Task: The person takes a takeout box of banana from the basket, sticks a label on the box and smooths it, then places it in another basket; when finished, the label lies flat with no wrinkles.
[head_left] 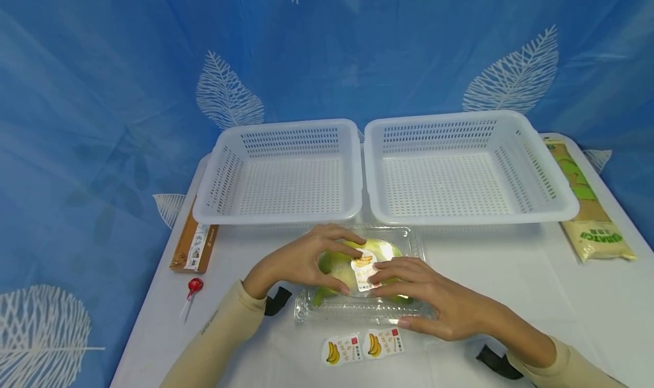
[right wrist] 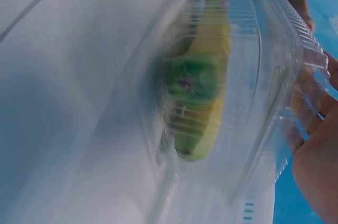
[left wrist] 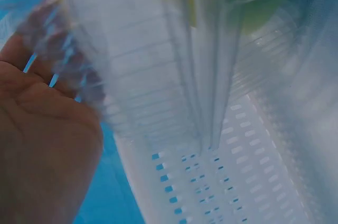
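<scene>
The left hand (head_left: 311, 258) and the right hand (head_left: 436, 298) clasp nothing — their loosely spread fingers rest at a white banana sticker (head_left: 364, 275), which lies on the lid of a clear plastic box (head_left: 327, 314) with green and yellow fruit (head_left: 336, 267) inside. Two more stickers (head_left: 341, 351) lie on the table (head_left: 434, 371) just in front — two white baskets (head_left: 278, 218) stand behind the box

On counter (head_left: 511, 263): two baskets (head_left: 278, 220) behind, fruit (head_left: 339, 266) in container (head_left: 357, 313) before them, labels (head_left: 341, 351) nearer, lollipop (head_left: 195, 286) left, bag (head_left: 598, 223) right.
</scene>
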Demonstrator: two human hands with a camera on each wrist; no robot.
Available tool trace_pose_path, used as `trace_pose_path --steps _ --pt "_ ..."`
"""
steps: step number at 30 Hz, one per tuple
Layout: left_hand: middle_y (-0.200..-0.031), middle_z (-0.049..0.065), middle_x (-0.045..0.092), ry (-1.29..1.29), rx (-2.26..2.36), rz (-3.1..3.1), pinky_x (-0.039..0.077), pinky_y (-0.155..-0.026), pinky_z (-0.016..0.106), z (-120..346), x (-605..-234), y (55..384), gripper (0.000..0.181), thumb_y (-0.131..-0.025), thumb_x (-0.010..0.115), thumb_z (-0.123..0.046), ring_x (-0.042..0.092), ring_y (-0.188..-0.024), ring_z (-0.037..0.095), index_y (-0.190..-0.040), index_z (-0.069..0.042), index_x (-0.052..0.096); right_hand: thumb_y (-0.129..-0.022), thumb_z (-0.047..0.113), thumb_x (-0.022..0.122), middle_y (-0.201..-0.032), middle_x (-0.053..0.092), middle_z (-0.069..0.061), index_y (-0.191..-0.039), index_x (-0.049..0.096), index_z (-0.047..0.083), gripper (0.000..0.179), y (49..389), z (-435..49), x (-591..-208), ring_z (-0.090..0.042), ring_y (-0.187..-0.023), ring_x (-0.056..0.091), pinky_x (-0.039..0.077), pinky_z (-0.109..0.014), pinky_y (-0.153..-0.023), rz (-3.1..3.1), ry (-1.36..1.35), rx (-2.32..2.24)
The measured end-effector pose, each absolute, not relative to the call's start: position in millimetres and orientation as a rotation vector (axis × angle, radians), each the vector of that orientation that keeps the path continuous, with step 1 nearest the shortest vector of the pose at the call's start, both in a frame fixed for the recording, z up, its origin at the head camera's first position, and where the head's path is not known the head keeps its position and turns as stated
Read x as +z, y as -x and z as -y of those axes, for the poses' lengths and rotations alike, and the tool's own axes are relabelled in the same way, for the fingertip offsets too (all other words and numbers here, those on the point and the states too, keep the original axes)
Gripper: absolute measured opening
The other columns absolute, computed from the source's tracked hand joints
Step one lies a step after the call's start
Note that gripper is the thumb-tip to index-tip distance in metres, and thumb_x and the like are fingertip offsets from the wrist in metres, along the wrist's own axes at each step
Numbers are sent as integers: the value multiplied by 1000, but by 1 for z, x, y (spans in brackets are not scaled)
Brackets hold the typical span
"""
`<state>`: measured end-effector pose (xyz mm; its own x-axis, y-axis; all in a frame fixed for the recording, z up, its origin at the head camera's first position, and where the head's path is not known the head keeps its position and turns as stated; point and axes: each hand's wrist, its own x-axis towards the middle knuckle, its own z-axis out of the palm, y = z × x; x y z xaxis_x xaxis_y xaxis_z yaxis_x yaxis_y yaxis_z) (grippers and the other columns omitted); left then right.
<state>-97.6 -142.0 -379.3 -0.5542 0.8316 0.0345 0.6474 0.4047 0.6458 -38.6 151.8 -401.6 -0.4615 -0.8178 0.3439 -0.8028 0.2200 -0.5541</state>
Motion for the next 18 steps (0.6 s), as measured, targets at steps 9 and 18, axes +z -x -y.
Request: trace_pose_path --steps 9,18 --pt "-132 1 59 -1180 1183 -2499 43 -106 44 170 -375 72 44 -82 80 -26 50 -128 20 -122 -13 68 -78 7 76 -148 46 -10 -139 55 11 64 50 -201 -388 -25 -143 32 16 -16 -114 -2593 1361 -1222" --pt "-128 3 59 -939 1384 -2634 50 -99 34 206 -391 48 36 -86 75 -11 56 -121 19 -121 -10 67 -77 -8 73 -149 45 4 -136 58 7 62 68 -273 -386 -8 -144 30 18 -12 -112 -2918 960 -1256"
